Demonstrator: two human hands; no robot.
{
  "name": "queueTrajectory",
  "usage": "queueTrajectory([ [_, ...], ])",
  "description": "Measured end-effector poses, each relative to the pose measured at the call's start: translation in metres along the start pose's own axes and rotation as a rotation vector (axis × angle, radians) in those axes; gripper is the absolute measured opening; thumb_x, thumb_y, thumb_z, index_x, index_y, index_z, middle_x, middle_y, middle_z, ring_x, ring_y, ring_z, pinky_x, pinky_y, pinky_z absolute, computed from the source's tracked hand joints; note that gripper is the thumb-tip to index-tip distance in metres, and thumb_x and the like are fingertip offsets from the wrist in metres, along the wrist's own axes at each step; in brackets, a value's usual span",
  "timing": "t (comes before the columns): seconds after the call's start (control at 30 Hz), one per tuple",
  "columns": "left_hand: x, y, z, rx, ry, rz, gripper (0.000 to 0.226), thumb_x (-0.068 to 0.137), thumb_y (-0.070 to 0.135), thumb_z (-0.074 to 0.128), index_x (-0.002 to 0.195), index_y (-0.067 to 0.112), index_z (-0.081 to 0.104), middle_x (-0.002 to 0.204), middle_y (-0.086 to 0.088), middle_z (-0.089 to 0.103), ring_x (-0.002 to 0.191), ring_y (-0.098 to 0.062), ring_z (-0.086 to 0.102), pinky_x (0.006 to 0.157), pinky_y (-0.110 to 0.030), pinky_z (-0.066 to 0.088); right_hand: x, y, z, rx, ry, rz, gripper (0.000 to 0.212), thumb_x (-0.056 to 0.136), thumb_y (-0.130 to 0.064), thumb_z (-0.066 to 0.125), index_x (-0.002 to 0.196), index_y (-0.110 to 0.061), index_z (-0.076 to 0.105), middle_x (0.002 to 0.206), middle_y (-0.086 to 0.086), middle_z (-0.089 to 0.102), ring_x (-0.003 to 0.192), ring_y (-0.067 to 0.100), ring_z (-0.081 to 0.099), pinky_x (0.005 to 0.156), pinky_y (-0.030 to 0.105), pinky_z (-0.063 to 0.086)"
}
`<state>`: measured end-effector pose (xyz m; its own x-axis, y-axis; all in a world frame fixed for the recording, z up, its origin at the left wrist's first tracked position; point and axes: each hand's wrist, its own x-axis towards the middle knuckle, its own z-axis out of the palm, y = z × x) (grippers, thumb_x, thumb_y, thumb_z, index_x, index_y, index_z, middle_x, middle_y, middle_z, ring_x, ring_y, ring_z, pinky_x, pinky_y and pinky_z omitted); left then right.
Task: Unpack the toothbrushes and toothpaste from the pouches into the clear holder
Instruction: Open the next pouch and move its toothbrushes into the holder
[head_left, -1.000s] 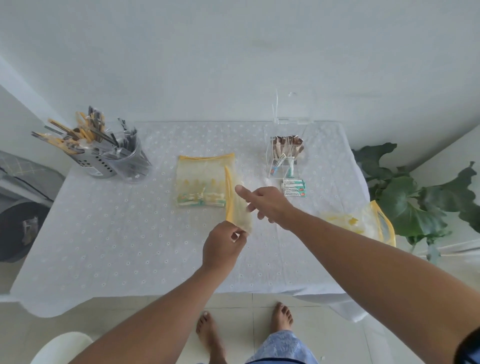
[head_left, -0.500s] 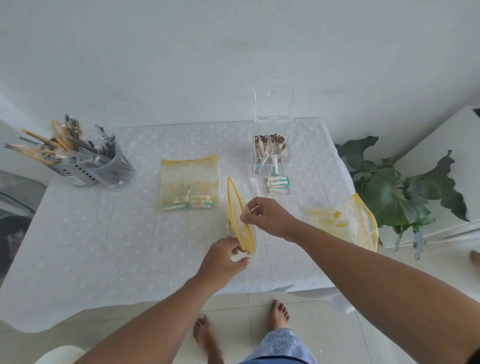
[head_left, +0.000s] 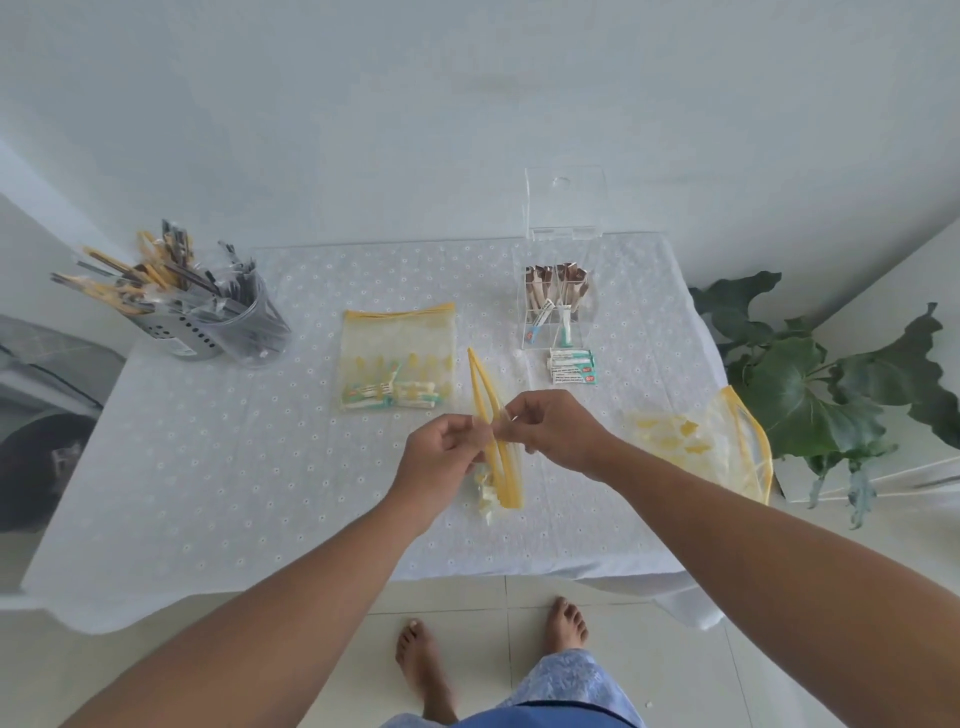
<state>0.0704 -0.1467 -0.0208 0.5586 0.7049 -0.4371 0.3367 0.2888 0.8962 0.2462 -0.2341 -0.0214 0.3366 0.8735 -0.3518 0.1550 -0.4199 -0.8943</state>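
Both hands are working at the mouth of a yellow-trimmed clear pouch (head_left: 496, 447) held upright over the middle of the white tablecloth (head_left: 208, 467). The left hand (head_left: 441, 457) is pinching one side of the yellow rim and the right hand (head_left: 550, 434) is pinching the other, fingers curled onto the trim, so the opening is being parted. Pale contents are showing through the bottom of the pouch (too blurred to say whether they are brushes or paste).

To do this step well, the two pinches should probably be pulling evenly apart along the rim, keeping the pouch mouth upward so nothing is tipping out onto the cloth. Once the mouth is gaping, one hand will likely need to be holding the rim while the other is reaching in.

The clear holder (head_left: 556, 317) is standing well beyond the hands toward the wall, its lid (head_left: 565, 208) raised, with brown-handled items and a few small tubes already in its compartments. Small toothpaste boxes (head_left: 571, 366) are lying just in front of it. A second pouch (head_left: 397, 364), flat and seemingly not yet unpacked, is lying to the left with packets inside; a third pouch (head_left: 701, 441), apparently emptied, is lying near the right table edge. A cutlery caddy (head_left: 197, 317) is standing at the far left.
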Motion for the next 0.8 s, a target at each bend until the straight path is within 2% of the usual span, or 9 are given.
queueTrajectory([
  [0.1,0.001,-0.005,0.005,-0.059,0.027,-0.049,0.023,0.088,0.025,0.080,0.100,0.006,0.072,0.073,0.003,0.076,0.062,-0.008,0.069,0.061,-0.019,0.056,-0.004,0.004,0.001,-0.029,-0.026,-0.027,0.010,0.093,-0.028,0.078,0.089,-0.019,0.079,0.069,-0.003,0.071,0.060,0.010,0.057,0.062,0.022,0.051],
  [0.23,-0.001,-0.009,0.006,-0.055,-0.006,-0.101,0.023,0.088,0.022,0.080,0.095,0.002,0.070,0.069,-0.002,0.072,0.057,-0.010,0.064,0.059,-0.020,0.055,-0.007,0.014,-0.003,-0.038,-0.061,-0.040,0.027,0.098,-0.039,0.070,0.095,-0.015,0.082,0.070,0.009,0.060,0.061,0.016,0.044,0.060,0.026,0.042],
  [0.37,-0.005,-0.011,0.003,-0.084,-0.005,-0.124,0.025,0.090,0.023,0.079,0.093,0.000,0.069,0.078,-0.012,0.071,0.067,-0.021,0.058,0.067,-0.034,0.052,-0.005,0.014,-0.020,-0.081,-0.014,-0.052,0.022,0.096,-0.046,0.069,0.102,-0.030,0.083,0.086,0.015,0.075,0.072,0.015,0.056,0.071,0.033,0.049],
  [0.43,-0.006,-0.014,0.000,-0.078,-0.002,-0.115,0.032,0.090,0.025,0.079,0.094,-0.005,0.067,0.075,-0.012,0.068,0.066,-0.022,0.055,0.068,-0.036,0.050,-0.003,0.010,-0.031,-0.120,0.009,-0.078,0.020,0.098,-0.042,0.069,0.095,-0.027,0.083,0.072,0.009,0.066,0.066,0.015,0.049,0.067,0.032,0.043],
  [0.53,-0.009,-0.017,-0.005,-0.018,0.024,-0.085,0.023,0.091,0.026,0.078,0.087,0.005,0.068,0.070,-0.007,0.068,0.064,-0.017,0.059,0.067,-0.031,0.054,-0.001,0.002,-0.045,-0.106,0.066,-0.086,0.027,0.097,-0.043,0.071,0.092,-0.020,0.082,0.069,0.003,0.053,0.065,0.015,0.043,0.066,0.031,0.040],
  [0.77,-0.013,-0.027,-0.014,0.028,0.007,-0.077,0.021,0.088,0.028,0.080,0.085,0.010,0.070,0.069,-0.003,0.071,0.067,-0.015,0.062,0.068,-0.030,0.054,-0.001,-0.001,-0.055,-0.111,0.125,-0.065,0.024,0.097,-0.037,0.072,0.094,-0.016,0.083,0.071,0.013,0.060,0.068,0.015,0.047,0.068,0.031,0.042],
  [0.8,-0.014,-0.029,-0.012,0.033,0.012,-0.088,0.021,0.088,0.027,0.080,0.084,0.010,0.070,0.068,-0.003,0.071,0.067,-0.016,0.062,0.068,-0.031,0.054,-0.001,0.001,-0.053,-0.135,0.126,-0.044,0.024,0.097,-0.037,0.071,0.093,-0.017,0.083,0.069,0.009,0.060,0.065,0.012,0.048,0.067,0.031,0.042],
])
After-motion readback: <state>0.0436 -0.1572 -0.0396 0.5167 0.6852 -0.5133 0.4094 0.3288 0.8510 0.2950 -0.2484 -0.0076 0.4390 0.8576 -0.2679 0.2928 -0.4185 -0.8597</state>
